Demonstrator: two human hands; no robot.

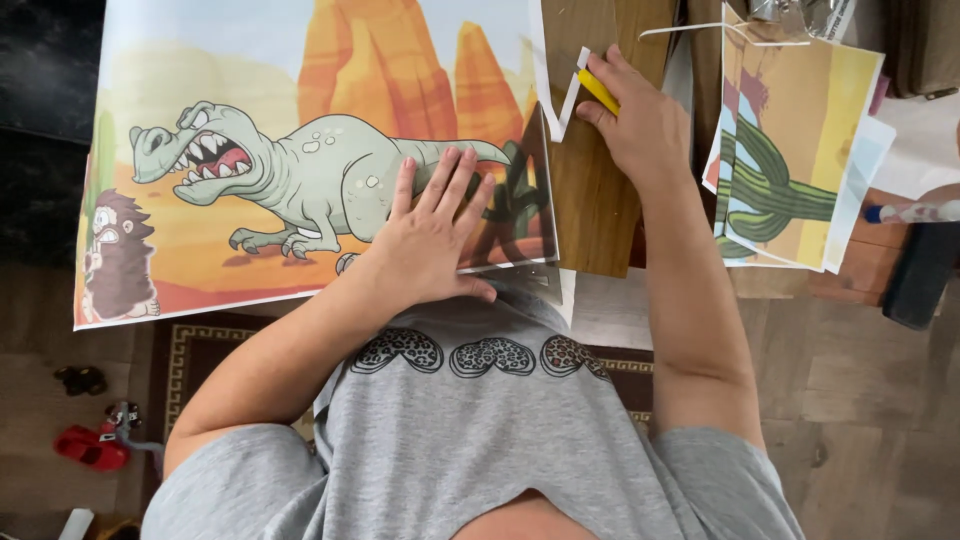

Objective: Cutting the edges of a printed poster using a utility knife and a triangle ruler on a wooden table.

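Cartoon dinosaur poster [300, 150] is spread across the wooden table [595, 215], its right edge lying under a clear set-square ruler [520, 215]. The left hand [435, 235] is laid flat on the poster and ruler, fingers spread wide and palm down, over the dinosaur's tail. The right hand [640, 120] is closed around a yellow craft knife [598, 92], whose tip is held at the poster's white right margin, where a narrow strip of paper [570, 95] is seen standing away from the sheet. A green dinosaur, a small brown furry figure and orange rocks are printed on the poster. To the right of the right hand, a stack of printed sheets with a green cactus [790, 150] is seen on the table. Further right, a blue-tipped pen [910, 212] is lying. Below, a patterned rug [200, 350] and red toys [95, 445] are visible on the floor.
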